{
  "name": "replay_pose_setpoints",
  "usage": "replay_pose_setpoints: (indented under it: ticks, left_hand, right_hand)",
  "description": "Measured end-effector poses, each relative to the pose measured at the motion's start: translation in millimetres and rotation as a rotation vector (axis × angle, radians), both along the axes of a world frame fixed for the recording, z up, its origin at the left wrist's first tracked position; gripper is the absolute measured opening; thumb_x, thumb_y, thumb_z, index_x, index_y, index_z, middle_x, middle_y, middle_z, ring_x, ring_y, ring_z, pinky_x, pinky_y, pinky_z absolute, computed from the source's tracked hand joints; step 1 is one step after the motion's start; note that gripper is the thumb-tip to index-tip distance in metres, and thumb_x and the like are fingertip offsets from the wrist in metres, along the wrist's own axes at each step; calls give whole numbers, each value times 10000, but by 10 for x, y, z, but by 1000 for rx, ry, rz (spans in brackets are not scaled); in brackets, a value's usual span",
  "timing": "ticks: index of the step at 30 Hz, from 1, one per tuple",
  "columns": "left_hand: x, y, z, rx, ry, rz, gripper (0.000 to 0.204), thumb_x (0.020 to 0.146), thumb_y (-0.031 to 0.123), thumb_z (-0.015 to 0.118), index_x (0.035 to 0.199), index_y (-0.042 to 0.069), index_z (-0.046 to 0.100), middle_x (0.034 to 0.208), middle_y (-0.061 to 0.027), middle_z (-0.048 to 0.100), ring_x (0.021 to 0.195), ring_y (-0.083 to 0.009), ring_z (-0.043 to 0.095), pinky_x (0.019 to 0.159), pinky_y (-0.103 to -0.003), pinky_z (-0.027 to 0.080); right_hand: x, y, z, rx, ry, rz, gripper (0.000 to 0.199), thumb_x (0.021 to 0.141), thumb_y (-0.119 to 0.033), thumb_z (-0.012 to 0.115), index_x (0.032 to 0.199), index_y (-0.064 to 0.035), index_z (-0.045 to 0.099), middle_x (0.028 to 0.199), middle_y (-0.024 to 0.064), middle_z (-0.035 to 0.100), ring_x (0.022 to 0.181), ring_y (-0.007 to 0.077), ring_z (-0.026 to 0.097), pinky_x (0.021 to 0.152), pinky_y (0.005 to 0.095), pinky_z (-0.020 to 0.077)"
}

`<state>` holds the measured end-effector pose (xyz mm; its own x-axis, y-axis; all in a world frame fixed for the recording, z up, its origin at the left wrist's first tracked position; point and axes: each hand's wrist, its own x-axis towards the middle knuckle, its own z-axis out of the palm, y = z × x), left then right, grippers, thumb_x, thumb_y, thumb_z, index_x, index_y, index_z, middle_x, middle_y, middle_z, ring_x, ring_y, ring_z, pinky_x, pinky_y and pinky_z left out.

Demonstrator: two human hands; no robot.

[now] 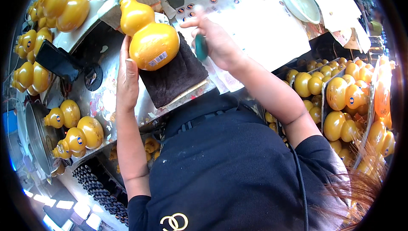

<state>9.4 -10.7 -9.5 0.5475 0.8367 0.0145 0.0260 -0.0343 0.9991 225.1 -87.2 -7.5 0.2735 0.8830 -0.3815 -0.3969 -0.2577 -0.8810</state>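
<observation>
A glossy yellow gourd (154, 39), two-lobed, is tilted with its narrow top toward the upper left. My left hand (127, 82) holds its left side, the fingers partly hidden behind it. A small white barcode label (158, 59) shows on the lower bulb. Just right of the gourd, my right hand (216, 44) is raised with its index finger stretched toward it, apart from it. At the thumb is a dark green piece (201, 47); whether worn or held I cannot tell. Below the gourd lies a dark folded cloth (174, 78).
White sheets (263, 31) with small round stickers cover the right of the table, beside a pale oval bowl (300, 2). More gourds stand on the left (76, 137) and in compartments at the right (340, 95). A black stand (59, 61) is left of me.
</observation>
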Motion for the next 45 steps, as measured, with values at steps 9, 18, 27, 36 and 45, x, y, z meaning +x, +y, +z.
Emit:
replay_pose_setpoints:
  ticks: [9, 18, 27, 36, 45]
  left_hand:
    - [15, 62, 29, 58, 110, -90, 891, 854, 642, 535, 1438, 22, 274, 1346, -141, 453, 1281, -229, 426, 1067, -343, 333]
    - [6, 69, 20, 28, 122, -89, 872, 858, 642, 534, 1426, 27, 291, 1325, -137, 465, 1275, -227, 433, 1062, -343, 337]
    - [-14, 64, 9, -198, -9, 2, 633, 998, 494, 351, 1445, 49, 292, 1391, -107, 412, 1327, -192, 374, 1120, -336, 249]
    - [15, 75, 90, -156, -26, -150, 623, 1008, 462, 360, 1451, 33, 269, 1391, -116, 410, 1310, -203, 380, 1102, -336, 273]
    - [86, -3, 115, -113, -66, 6, 779, 927, 548, 495, 1444, 13, 264, 1382, -153, 420, 1287, -238, 419, 1090, -354, 296]
  right_hand:
    - [-477, -362, 263, 593, -795, 8, 352, 855, -162, 698, 1109, -58, 479, 993, 92, 569, 898, 188, 600, 782, 300, 494]
    - [-404, -330, 77, 404, -786, -13, 347, 870, -221, 678, 1084, -40, 473, 938, 115, 569, 853, 212, 603, 768, 311, 487]
    - [-439, -456, 93, 473, -917, -317, 282, 781, -54, 681, 994, -50, 497, 828, 99, 578, 770, 226, 626, 659, 336, 502]
    - [-712, -271, 106, 920, -1577, -34, 125, 718, -90, 655, 817, -127, 589, 849, 3, 544, 670, 131, 540, 555, 264, 426]
    - [-556, -430, 269, 728, -1026, 157, 230, 706, -28, 739, 915, -84, 661, 861, 56, 630, 800, 226, 632, 703, 310, 509]
